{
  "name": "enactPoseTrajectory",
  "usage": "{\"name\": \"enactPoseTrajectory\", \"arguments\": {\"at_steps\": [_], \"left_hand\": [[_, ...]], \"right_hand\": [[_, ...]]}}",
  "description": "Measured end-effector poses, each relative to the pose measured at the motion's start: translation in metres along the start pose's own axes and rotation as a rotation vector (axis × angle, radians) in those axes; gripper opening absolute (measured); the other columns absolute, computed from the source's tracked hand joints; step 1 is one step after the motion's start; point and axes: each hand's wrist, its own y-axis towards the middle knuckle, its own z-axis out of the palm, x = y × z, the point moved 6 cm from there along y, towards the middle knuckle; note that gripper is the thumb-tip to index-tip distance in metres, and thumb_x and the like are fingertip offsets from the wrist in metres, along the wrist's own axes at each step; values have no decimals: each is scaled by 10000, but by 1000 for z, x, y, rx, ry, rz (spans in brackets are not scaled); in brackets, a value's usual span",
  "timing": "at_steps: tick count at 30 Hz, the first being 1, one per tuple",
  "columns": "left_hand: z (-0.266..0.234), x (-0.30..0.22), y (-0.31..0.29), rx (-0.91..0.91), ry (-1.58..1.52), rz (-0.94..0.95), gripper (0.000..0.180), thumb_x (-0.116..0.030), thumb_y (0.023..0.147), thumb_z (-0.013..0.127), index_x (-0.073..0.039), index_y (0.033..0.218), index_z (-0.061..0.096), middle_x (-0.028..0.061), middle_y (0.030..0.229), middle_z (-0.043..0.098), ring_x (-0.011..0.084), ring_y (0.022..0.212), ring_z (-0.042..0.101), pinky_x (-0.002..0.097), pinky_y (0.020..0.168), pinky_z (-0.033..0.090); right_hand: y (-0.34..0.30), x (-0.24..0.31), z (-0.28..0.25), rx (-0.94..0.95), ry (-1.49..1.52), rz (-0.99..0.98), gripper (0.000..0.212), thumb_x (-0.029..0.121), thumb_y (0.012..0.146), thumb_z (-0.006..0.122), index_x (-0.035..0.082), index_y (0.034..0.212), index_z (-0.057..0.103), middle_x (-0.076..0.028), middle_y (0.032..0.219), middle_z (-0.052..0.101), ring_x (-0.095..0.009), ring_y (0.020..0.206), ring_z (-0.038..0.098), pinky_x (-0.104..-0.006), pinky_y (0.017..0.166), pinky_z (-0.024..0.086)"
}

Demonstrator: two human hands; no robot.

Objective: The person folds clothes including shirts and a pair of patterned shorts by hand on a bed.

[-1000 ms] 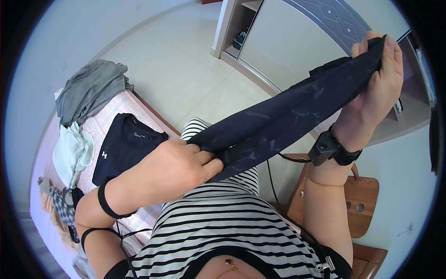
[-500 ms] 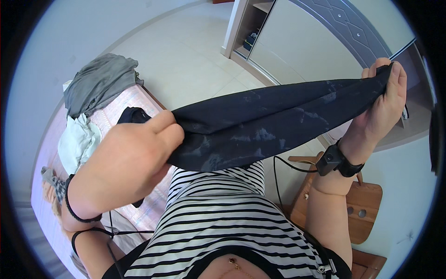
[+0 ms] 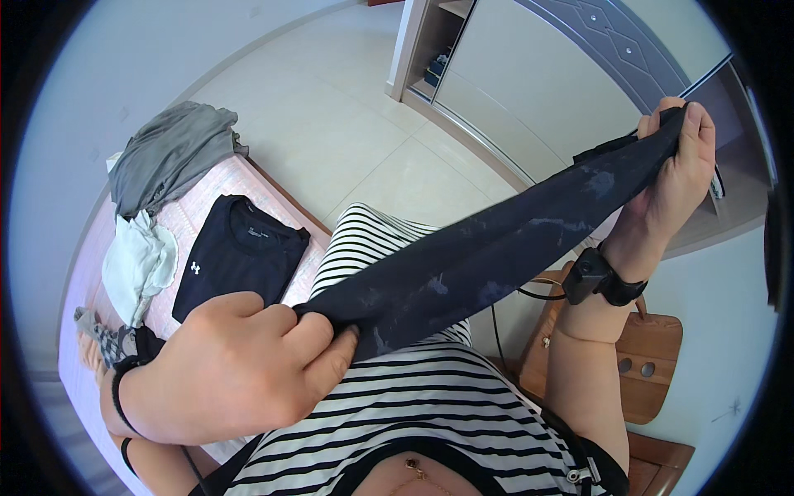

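A long dark garment (image 3: pixel 496 240) with pale grey-blue blotches stretches slantwise in front of me, low at the left and high at the right; I cannot tell its exact kind. Its lower left end is gripped by my left hand (image 3: pixel 244 364), the fingers closed round the bunched fabric. My right hand (image 3: pixel 678 157) pinches the upper right end, with a short dark flap hanging behind. Beyond my left hand, a folded black T-shirt (image 3: pixel 240 260) lies flat on the bed, neckline facing away from me.
On the bed (image 3: pixel 244 178), a grey cloth heap (image 3: pixel 178 153) and a crumpled white garment (image 3: pixel 136 269) lie along the left, with patterned cloth (image 3: pixel 107 339) nearer me. A wooden chair (image 3: pixel 649 364) stands at the right. A sliding-door wardrobe (image 3: pixel 529 91) is across the tiled floor.
My left hand has moved down and slightly right with its end of the garment, which now looks narrower. The folded T-shirt, mostly covered before, now shows. My right hand keeps its hold.
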Motion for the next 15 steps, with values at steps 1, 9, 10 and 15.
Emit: {"name": "enactPoseTrajectory", "arguments": {"at_steps": [1,9,10,15], "left_hand": [[-3,0,0,-16,55,-42,155,-132,635,600,-91,785,598,10,664,447,137,522,489,279,435,368],[-33,45,-16,-342,66,-518,400,27,412,717,-41,639,395,109,714,458,292,556,490,352,480,360],[-36,51,-18,-344,-23,-579,392,26,441,723,-34,639,390,112,705,448,279,553,468,334,485,358],[-33,69,-23,-333,-383,-480,348,-152,620,779,-2,678,470,76,669,425,217,553,440,313,488,334]], "right_hand": [[0,0,-2,1,1,0,208,189,942,524,-16,972,523,-102,839,625,-115,611,561,-215,552,475],[-1,-3,-25,-79,6,20,199,175,952,502,-20,989,511,-108,841,616,-117,647,564,-229,589,489],[0,-3,-24,-52,39,34,197,173,954,497,-20,990,509,-106,839,613,-115,647,563,-230,596,492],[-4,0,-16,-15,58,62,227,209,952,510,-16,977,522,-97,834,609,-109,648,561,-222,600,494]]}}
